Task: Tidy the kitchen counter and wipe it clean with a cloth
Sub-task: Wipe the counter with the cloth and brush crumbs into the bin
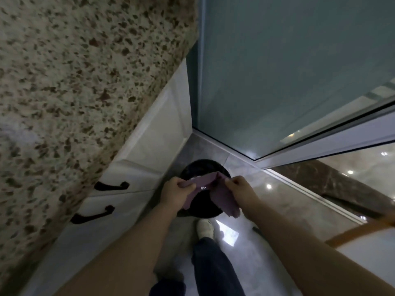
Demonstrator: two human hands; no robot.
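A purple cloth [222,196] is stretched between both hands, held out over a black round bin [201,167] on the floor. My left hand [176,192] grips the cloth's left end and my right hand [240,189] grips its right end, with a flap hanging down below the right hand. The speckled granite counter [70,82] fills the left side of the view, well to the left of and above the hands.
White cabinet doors [158,133] with dark curved handles [111,185] stand under the counter. A frosted glass sliding door [277,71] and its floor track lie ahead. My white shoe [205,228] and dark trouser leg are on the glossy tiled floor. A wooden-edged white surface [367,248] is at right.
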